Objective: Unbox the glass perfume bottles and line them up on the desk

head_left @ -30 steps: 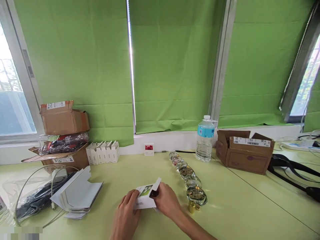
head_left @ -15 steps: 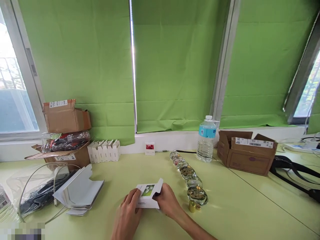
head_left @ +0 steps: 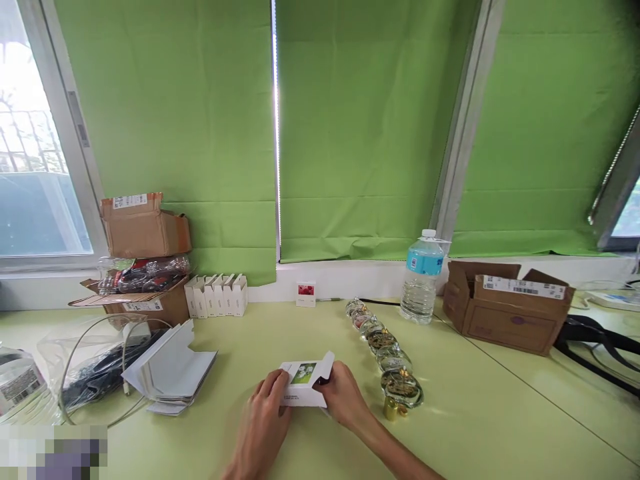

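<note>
White box [head_left: 305,385] lay flat on the surface [head_left: 475,413], long axis left-right (flap up, far-right). Left hand [head_left: 265,417] and right hand [head_left: 345,400] each had a closed grip on one end.

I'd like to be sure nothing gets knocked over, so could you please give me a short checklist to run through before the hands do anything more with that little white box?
1. Both hands on the small white box: ok; the left hand holds its left end, the right hand its right end.
2. Box flap open: ok; it stands up at the right end.
3. Box contents: cannot tell; fingers hide the opening.
4. Row of glass bottles apart from the right hand: ok, though close.
5. Gold cap clear of the wrist: ok, but near it.
6. Stack of flat white cartons clear of the left hand: ok.
</note>
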Tool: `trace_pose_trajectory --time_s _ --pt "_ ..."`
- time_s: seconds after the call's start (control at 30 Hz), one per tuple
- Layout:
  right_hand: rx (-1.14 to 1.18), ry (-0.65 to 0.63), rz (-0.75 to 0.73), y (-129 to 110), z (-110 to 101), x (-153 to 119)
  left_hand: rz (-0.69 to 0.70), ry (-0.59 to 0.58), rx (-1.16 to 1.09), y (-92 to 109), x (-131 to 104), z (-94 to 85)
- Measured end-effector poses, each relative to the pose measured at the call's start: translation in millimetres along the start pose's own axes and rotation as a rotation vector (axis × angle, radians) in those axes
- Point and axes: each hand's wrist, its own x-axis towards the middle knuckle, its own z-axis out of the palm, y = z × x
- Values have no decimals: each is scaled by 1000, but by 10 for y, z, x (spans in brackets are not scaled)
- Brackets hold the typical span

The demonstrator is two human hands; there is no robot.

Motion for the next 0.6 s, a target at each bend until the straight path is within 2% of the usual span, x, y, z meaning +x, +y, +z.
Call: trace_pose_trajectory --time_s 0.2,0.4,0.6 --pt "20 51 -66 -34 -12 -37 -11 -21 43 -8 -1 -8" --pt "-61 80 -102 -82 -37 -40 1 -44 150 30 21 -50" --pt "-167 58 -43 -100 -108 22 8 -36 185 23 77 -95"
